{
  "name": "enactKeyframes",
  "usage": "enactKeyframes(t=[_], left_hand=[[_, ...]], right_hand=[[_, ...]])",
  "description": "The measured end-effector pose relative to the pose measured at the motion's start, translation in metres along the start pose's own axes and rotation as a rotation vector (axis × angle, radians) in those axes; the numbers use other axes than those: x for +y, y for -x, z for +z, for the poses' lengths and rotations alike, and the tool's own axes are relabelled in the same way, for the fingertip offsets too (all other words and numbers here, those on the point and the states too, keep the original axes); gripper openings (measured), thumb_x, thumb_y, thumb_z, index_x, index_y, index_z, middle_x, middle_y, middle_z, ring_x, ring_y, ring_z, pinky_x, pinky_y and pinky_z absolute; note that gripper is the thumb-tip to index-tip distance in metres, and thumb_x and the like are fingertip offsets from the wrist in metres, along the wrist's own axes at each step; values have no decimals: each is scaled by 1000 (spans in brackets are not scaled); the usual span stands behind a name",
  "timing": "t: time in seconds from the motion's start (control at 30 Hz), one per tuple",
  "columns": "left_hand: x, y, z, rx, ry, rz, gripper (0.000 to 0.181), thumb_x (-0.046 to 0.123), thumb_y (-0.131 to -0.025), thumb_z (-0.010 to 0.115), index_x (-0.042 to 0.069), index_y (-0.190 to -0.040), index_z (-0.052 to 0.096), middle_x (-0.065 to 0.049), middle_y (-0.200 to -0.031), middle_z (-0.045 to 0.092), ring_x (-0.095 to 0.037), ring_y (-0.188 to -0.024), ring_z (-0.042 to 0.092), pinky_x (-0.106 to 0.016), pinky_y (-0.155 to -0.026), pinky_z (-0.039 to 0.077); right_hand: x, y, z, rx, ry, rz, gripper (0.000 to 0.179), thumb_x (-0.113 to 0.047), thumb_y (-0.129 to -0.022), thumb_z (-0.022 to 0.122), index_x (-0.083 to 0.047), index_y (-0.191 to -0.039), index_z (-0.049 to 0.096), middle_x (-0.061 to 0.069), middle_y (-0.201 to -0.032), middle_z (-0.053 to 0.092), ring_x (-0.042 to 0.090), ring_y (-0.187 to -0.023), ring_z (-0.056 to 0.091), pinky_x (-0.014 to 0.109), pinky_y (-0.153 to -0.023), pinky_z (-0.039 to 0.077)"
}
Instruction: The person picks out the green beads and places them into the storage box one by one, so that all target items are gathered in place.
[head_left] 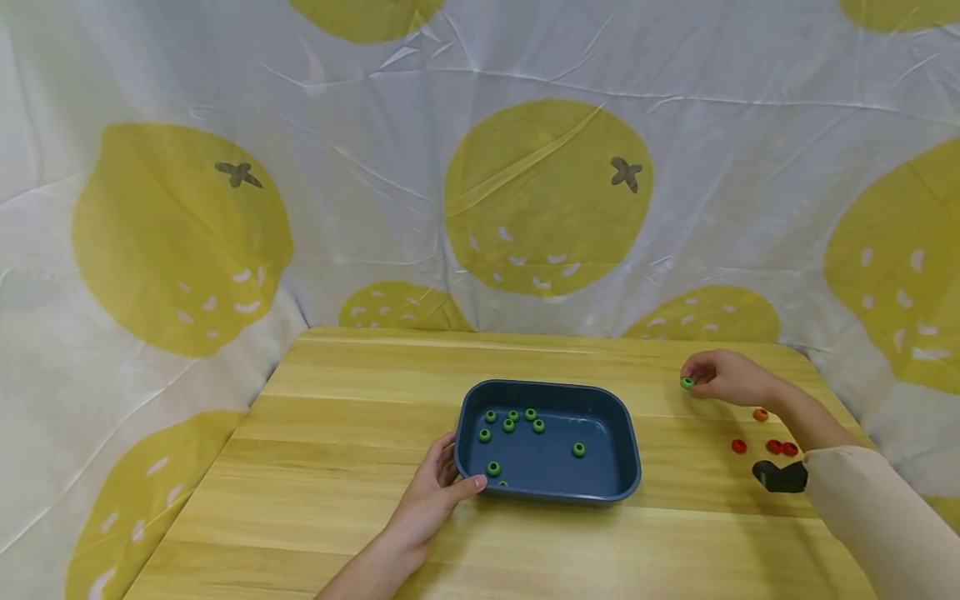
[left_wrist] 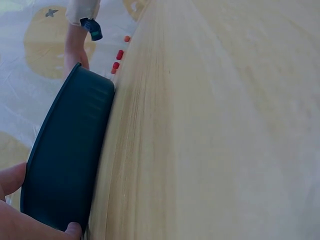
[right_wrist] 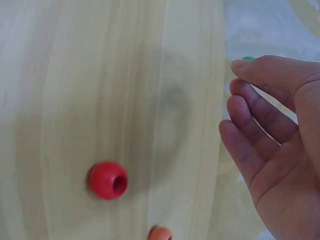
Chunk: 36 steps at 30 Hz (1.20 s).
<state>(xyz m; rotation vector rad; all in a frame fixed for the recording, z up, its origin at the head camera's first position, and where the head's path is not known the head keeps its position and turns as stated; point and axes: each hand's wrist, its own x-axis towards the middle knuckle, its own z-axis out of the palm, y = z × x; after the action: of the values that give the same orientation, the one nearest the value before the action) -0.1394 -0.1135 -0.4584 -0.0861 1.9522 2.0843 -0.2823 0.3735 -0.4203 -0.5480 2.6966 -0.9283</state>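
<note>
My left hand (head_left: pixel 422 504) holds a dark blue rectangular tub (head_left: pixel 555 493) by its left end, thumb over the near rim and fingers along the outer side. Inside the tub lie several green beads (head_left: pixel 538 426), spread mostly over its left half. Off to the right, my right hand (head_left: pixel 726 380) pinches a single green bead (head_left: pixel 687 383) between thumb and fingertips, above the table. The right wrist view shows only a sliver of that bead (right_wrist: pixel 249 58) behind the thumb. From the left wrist, the tub's outer wall (left_wrist: pixel 65 155) hides its contents.
On the wooden table (head_left: pixel 337 417), red beads (head_left: pixel 738 447) and an orange bead (head_left: pixel 761 414) lie under and beside the right forearm. A dark object (head_left: pixel 780 477) is at the right sleeve's cuff. Behind the table hangs a white cloth (head_left: pixel 360 208) printed with yellow fruit.
</note>
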Motion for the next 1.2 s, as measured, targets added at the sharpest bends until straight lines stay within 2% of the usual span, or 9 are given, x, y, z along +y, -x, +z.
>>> enactKeyframes(t=[0.27, 0.5, 0.63, 0.77, 0.93, 1.2], left_hand=[[-2, -1, 0, 4, -6, -4, 86, 7, -90, 80, 4, -160, 29, -24, -162, 32, -46, -148, 28, -60, -117, 27], [-1, -2, 0, 6, -10, -4, 86, 8, -90, 80, 5, -159, 30, -23, -162, 32, -45, -148, 28, -59, -117, 27], [1, -1, 1, 17, -4, -14, 85, 6, -90, 80, 5, -159, 31, -23, -162, 33, -44, -148, 29, -58, -117, 27], [3, 0, 2, 20, 0, -14, 85, 5, -91, 79, 5, -159, 29, -24, -162, 31, -45, -148, 29, -59, -116, 29], [3, 0, 4, 26, 7, -24, 86, 4, -91, 78, 6, -160, 28, -25, -163, 29, -46, -149, 27, -59, -116, 29], [3, -1, 5, 20, 6, -21, 85, 5, -91, 78, 6, -160, 28, -25, -163, 29, -46, -149, 28, -59, -116, 29]], right_hand=[[-22, -13, 3, -21, -2, -12, 16, -9, -94, 75, -1, -106, 68, 2, -94, 66, 21, -87, 62, 32, -73, 54], [-37, -18, 3, -54, -88, 4, 19, -11, -96, 74, 0, -109, 66, 4, -96, 67, 23, -89, 63, 32, -76, 54], [-48, -26, 6, -98, -113, -39, 19, -13, -95, 75, -1, -108, 67, 5, -96, 66, 22, -88, 63, 33, -77, 54], [-59, -36, 11, -124, -96, -102, 18, -10, -94, 76, -1, -106, 67, 4, -95, 65, 22, -87, 63, 33, -76, 54], [-71, -41, 16, -138, -72, -139, 15, -7, -93, 76, -2, -105, 68, 3, -94, 65, 23, -87, 63, 34, -76, 54], [-89, -55, 20, -189, -25, -210, 14, -10, -94, 76, -5, -104, 69, 0, -93, 66, 20, -86, 65, 36, -79, 55]])
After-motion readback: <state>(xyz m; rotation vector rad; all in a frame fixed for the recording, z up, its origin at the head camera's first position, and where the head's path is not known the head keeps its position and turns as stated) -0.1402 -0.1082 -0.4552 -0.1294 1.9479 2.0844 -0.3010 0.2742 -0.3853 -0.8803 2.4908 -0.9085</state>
